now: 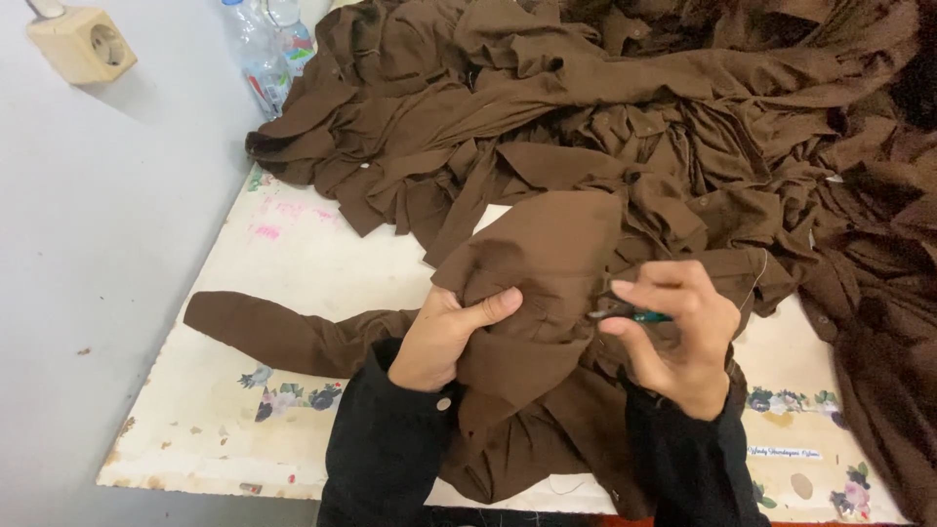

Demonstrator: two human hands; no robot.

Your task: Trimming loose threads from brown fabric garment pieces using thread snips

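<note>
A brown garment (547, 254) is bunched up in front of me over the table. My left hand (444, 337) grips a fold of its cloth, thumb pressed on top. My right hand (673, 327) pinches a small green-handled thread snipper (634, 315), its tip against the cloth beside the fold. One brown sleeve (283, 332) trails out to the left across the table. Both my forearms are in black sleeves.
A big heap of brown garments (634, 107) covers the far and right side of the white table (322, 263) with floral edging. Plastic bottles (264, 49) stand at the far left corner. A beige wall socket (83, 41) sits on the grey wall at left.
</note>
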